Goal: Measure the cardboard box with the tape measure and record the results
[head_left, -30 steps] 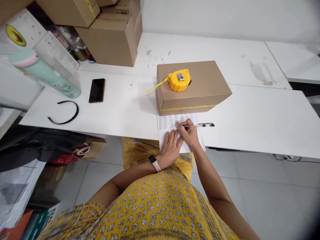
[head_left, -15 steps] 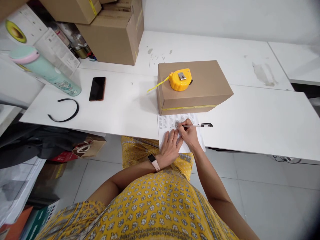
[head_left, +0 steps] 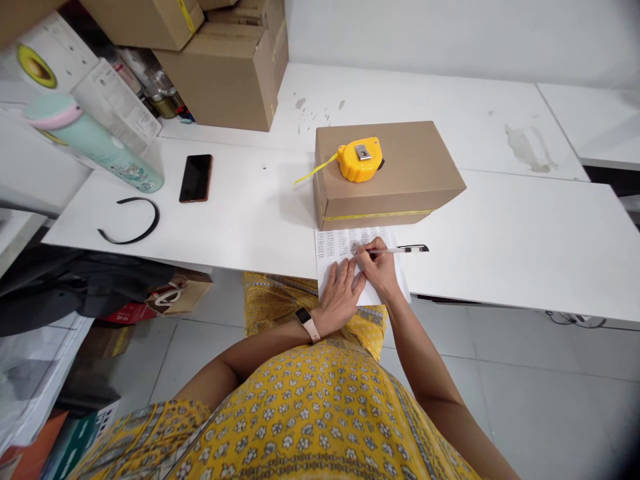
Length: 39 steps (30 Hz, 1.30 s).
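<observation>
My right hand (head_left: 379, 269) grips a pen (head_left: 400, 250) with its tip on a printed sheet of paper (head_left: 340, 245) that overhangs the front edge of the white table (head_left: 500, 233). My left hand (head_left: 343, 295), with a watch on the wrist, lies flat on the sheet with fingers stretched out. Just behind the paper stands a brown cardboard box (head_left: 400, 173) with a yellow tape measure (head_left: 359, 160) on top, its tape pulled out a little to the left.
A black phone (head_left: 195, 178), a black curved band (head_left: 129, 221) and a mint-green bottle (head_left: 95, 143) lie at the table's left. Stacked cardboard boxes (head_left: 225, 67) stand at the back left. Bags and boxes sit on the floor at the left.
</observation>
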Motion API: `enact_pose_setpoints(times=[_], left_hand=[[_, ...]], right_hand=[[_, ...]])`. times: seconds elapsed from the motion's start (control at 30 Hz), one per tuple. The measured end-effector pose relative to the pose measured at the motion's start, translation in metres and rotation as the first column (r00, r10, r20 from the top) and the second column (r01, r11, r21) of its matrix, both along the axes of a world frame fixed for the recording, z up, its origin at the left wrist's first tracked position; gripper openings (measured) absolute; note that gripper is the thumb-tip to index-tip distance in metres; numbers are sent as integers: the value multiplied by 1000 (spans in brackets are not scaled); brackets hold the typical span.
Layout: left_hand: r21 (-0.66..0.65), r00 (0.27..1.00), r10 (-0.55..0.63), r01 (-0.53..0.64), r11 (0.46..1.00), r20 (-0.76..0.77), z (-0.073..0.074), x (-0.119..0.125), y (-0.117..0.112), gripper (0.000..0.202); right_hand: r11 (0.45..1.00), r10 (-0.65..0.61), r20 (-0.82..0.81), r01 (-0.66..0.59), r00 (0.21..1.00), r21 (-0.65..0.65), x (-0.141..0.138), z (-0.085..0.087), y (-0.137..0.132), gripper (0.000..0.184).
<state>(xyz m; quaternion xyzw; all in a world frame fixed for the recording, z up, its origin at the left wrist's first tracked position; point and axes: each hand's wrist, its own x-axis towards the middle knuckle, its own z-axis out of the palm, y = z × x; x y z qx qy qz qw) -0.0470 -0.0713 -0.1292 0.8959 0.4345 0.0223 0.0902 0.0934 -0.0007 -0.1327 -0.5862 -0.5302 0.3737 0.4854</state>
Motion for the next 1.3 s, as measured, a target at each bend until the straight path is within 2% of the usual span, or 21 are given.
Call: enact_pose_setpoints(times=[0.37,0.73,1.3], left_hand=[[-17,1000,15,-15,1000,-1,-1,2,1,76],[1,1000,21,-21,1000,-2,0,1,1,77],[19,1000,20,-20,1000,-13,1,1,1,76]], right_hand=[[1000,5,49,-5,999,11,-1,2,1,23],[1000,5,5,-5,1000,-22,0,3,0,23],[1000,-25,14,25,1000,-2,1,-1,1,23]])
